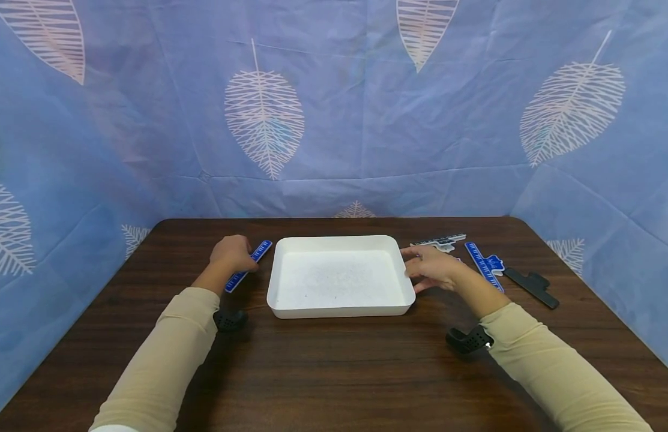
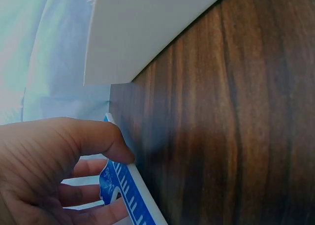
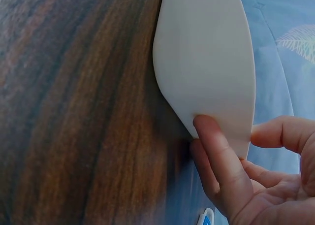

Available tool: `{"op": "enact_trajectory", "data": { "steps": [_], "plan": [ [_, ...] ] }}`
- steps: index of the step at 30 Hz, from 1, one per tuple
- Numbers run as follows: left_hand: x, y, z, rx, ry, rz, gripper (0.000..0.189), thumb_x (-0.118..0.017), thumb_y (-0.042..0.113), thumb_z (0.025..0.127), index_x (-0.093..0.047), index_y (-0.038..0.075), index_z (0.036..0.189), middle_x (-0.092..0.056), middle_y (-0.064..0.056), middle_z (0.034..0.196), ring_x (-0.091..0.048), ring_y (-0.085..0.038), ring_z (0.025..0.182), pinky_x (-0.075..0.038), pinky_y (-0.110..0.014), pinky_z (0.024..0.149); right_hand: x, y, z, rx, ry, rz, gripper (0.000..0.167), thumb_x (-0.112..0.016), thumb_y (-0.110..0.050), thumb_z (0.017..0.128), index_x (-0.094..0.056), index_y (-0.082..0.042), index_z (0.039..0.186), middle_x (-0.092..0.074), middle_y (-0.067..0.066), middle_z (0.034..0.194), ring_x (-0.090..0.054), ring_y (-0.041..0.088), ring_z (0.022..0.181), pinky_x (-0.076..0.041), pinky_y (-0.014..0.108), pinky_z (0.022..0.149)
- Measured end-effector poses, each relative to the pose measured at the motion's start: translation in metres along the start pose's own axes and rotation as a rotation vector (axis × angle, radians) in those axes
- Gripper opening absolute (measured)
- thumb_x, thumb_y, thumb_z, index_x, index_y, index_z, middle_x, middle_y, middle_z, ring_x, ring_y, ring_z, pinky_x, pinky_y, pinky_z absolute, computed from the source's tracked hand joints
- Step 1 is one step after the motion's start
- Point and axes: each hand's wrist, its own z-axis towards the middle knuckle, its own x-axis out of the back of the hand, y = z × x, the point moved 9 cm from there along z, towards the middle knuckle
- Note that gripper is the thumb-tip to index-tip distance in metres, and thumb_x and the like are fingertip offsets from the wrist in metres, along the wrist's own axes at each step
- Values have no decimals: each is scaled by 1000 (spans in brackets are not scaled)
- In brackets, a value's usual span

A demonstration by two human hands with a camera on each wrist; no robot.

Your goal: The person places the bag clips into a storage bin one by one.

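Note:
My left hand pinches a long blue clip with white bar markings, left of the white tray. In the left wrist view, the thumb lies on the strip of the clip and other fingers are behind it, around its shaped handle. At the tray's right end is my right hand. In the right wrist view, its fingers hold the outer wall of the tray, one touching the rim and others at the lower edge. The tray stands on the table with nothing seen inside.
Beyond the right hand lie a black-and-white clip, another blue clip and a black clip. The dark wooden table ends at a blue leaf-patterned cloth at the back and sides.

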Motion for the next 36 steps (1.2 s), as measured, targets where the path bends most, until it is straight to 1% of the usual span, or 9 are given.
{"op": "enact_trajectory", "data": {
  "steps": [3,6,12,17,20,24,28,36],
  "plan": [
    [4,-1,-1,1,12,-5,52,-77,28,76,-64,-3,116,-65,-19,105,-63,-30,87,-56,-46,76,0,0,0,0,6,-11,76,-57,3,87,-17,5,152,-45,34,136,-59,38,112,-59,44,74],
    [9,1,-2,-16,32,-1,52,-78,28,74,-65,-2,115,-66,-19,105,-63,-30,86,-56,-47,77,0,0,0,0,6,-18,77,-58,2,87,-17,5,152,-45,34,136,-60,36,110,-59,44,74],
    [21,11,-6,-62,60,17,54,-77,27,73,-66,-2,117,-67,-19,105,-65,-30,82,-57,-47,76,0,-1,0,2,8,-22,78,-59,2,86,-18,4,152,-45,34,136,-63,33,103,-59,43,74],
    [30,21,-7,-79,72,19,53,-77,27,73,-66,-1,117,-68,-18,103,-66,-30,81,-57,-47,75,-1,-2,-1,1,7,-20,78,-59,2,86,-18,4,152,-45,34,136,-61,35,108,-59,44,74],
    [34,26,-7,-89,73,24,51,-77,26,73,-67,-1,116,-68,-17,101,-66,-29,80,-57,-46,73,-1,-2,-1,-1,6,-18,78,-58,2,86,-18,4,152,-46,34,136,-60,36,109,-59,44,74],
    [36,33,-7,-101,65,46,50,-77,25,72,-67,1,116,-68,-15,101,-65,-28,80,-56,-44,71,-1,-3,-1,-1,7,-19,77,-58,3,87,-18,4,152,-46,34,135,-61,35,107,-59,43,73],
    [40,43,-10,-106,55,71,50,-76,24,73,-66,3,116,-68,-14,101,-64,-27,81,-55,-44,71,0,-3,-1,4,9,-20,76,-58,3,87,-18,5,152,-47,34,134,-62,34,105,-60,42,71],
    [43,61,-14,-121,55,83,50,-78,25,73,-68,5,118,-67,-14,106,-64,-28,85,-56,-45,78,0,-2,0,-7,12,-19,76,-58,3,86,-18,5,152,-48,34,134,-63,33,104,-60,41,70]
  ]
}}
